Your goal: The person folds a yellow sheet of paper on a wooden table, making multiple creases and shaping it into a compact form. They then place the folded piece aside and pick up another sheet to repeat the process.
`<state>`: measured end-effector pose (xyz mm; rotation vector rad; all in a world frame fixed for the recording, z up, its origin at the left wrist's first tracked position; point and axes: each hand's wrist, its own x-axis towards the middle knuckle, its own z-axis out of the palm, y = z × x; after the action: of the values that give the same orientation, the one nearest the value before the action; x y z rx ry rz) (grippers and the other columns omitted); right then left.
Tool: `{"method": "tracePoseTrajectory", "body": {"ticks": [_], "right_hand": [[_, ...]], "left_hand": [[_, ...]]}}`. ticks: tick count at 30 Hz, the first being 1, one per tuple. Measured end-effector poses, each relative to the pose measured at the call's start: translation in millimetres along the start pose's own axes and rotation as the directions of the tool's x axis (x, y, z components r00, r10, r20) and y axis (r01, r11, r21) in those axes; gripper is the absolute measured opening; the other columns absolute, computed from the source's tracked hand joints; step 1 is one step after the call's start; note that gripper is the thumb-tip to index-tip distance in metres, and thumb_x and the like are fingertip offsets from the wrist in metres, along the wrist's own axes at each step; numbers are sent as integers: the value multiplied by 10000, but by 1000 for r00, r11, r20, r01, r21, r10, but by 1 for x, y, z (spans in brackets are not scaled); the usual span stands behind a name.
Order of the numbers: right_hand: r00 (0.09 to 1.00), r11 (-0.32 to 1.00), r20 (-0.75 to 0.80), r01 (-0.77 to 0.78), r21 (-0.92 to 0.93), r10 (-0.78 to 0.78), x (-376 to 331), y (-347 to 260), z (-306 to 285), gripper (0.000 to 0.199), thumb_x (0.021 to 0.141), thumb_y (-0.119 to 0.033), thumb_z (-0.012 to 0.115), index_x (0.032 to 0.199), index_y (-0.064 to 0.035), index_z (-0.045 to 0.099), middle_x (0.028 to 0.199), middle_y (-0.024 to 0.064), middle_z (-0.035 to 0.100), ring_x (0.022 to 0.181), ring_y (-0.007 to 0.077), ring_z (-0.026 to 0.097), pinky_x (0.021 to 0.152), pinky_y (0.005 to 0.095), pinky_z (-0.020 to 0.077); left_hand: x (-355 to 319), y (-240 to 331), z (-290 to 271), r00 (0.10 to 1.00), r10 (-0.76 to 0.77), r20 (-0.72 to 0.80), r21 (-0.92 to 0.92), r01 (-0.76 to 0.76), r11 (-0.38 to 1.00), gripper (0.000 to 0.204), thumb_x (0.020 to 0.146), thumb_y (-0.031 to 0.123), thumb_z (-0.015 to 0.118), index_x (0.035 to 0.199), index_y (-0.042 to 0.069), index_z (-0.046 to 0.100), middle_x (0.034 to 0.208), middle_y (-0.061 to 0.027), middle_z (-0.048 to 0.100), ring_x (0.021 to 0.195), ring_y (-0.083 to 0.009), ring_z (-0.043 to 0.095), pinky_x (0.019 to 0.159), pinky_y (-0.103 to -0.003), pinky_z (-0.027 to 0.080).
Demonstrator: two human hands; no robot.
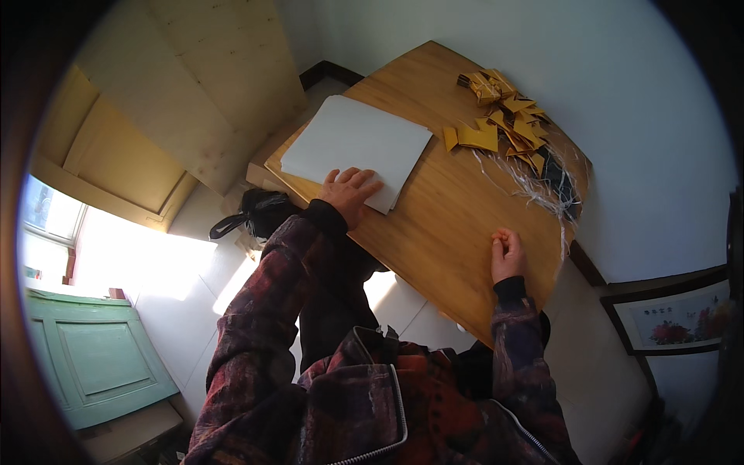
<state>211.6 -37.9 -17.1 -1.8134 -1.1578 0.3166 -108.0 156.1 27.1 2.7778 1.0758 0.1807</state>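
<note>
A stack of white paper sheets (356, 139) lies on the wooden table (457, 225), toward its left side. Across the near edge of the stack rests my left hand (353, 192), open, its fingers lying on the top sheet. My right hand (508, 254) is over the near right part of the table, apart from the paper. Its fingers are curled together, and whatever they may hold is hidden. Beyond that hand, white plastic strings (535, 192) trail along the table's right side, beside a heap of folded golden paper pieces (519, 128).
A dark item (559, 182) lies under the strings. Left of the table sits a black plastic bag (263, 213). Pale wooden boards (201, 85) lean at the far left, and a green panel (97, 356) stands at lower left. A framed picture (674, 314) is at right.
</note>
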Motion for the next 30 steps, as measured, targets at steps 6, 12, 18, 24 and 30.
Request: {"method": "tracePoseTrajectory", "body": {"ticks": [6,12,18,24,30], "right_hand": [[1000,1000,12,3,-16,-3,0,-4,0,174,898,-39,555,1068,-11,575,903,71,652,795,155,623,746,288,502],[1000,1000,-6,12,-18,-12,0,-7,0,178,885,-28,564,1061,-6,581,886,70,650,780,153,619,727,286,504],[1000,1000,7,10,-27,-10,2,-9,-1,198,866,-20,573,1063,-4,582,884,75,649,776,155,618,718,285,506],[1000,999,-15,16,-29,-17,1,-8,0,215,837,-36,597,1051,-21,586,861,98,657,730,207,638,679,325,519],[1000,999,-14,16,-47,-17,1,-8,0,225,829,-47,604,1053,-25,588,873,95,658,722,204,630,680,322,518]], "left_hand": [[4,-14,0,994,92,-55,-51,-95,994,510,756,104,681,1250,172,575,1349,-58,515,1276,-271,459,1025,-445,382],[6,-30,8,990,116,-83,-172,-129,977,392,772,165,693,1161,170,641,1291,-39,567,1237,-238,500,999,-435,398],[11,-46,12,980,157,-120,-301,-187,935,289,773,163,699,1062,163,717,1255,-68,612,1208,-256,534,967,-426,440],[12,-48,9,984,132,-120,-386,-169,907,326,729,83,722,1053,123,729,1252,-106,610,1174,-316,549,982,-411,473],[15,-50,13,994,74,-77,-407,-99,908,343,719,105,736,1056,165,737,1276,-65,595,1197,-306,510,1009,-414,452]]}}
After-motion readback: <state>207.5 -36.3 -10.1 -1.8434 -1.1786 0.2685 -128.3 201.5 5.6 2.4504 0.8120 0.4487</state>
